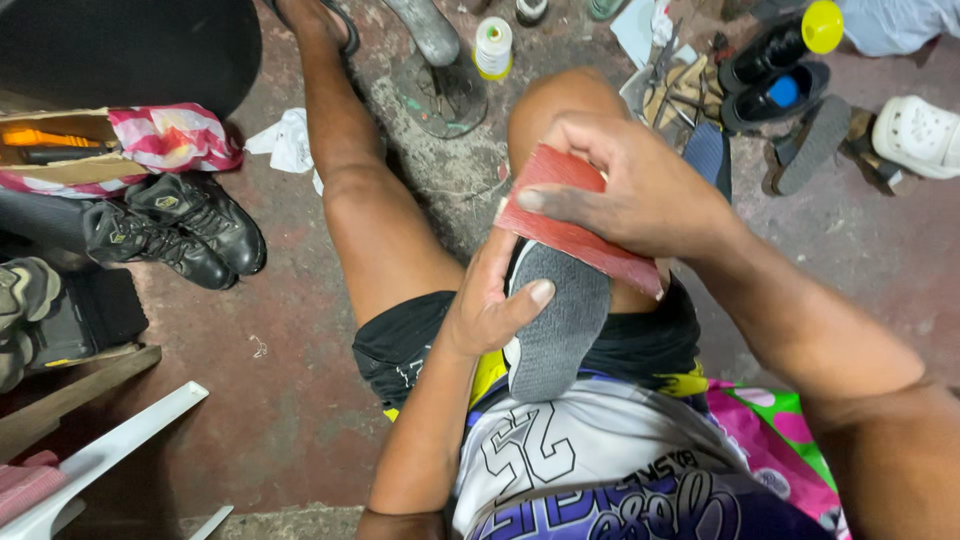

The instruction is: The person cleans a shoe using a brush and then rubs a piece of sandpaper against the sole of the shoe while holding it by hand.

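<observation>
**Red abrasive sheet meets a grey shoe sole on a cobbler's floor**

A seated person braces a grey-soled shoe [555, 325] on the right thigh, sole upward, heel toward the waist. The left hand [490, 305] grasps the shoe along its left edge, thumb laid across the textured sole. The right hand [640, 190] is closed over a folded red abrasive sheet [575, 225], fingers spread along the top of it, pressing it against the toe end of the sole just above the thumb.

The risks, judged from this pose: that thumb lies close beside the sheet's lower edge, and a long stroke could scrape it. The shoe rests on a bare, rounded thigh with only one hand to steady it, so hard pressure could twist it out of the grasp or drag the abrasive onto skin. The sheet is held by pressure alone and could slip or buckle.

There is no bench; the work sits on the lap above a stained reddish concrete floor [290, 400]. Left of the shoe stands a pair of black lace-up boots [175, 230]. Beyond the knee stand a cone of pale thread [493, 45] and an iron shoe last stand [440, 85]. Right of the shoe lie loose sandals and a white clog [915, 135].
</observation>
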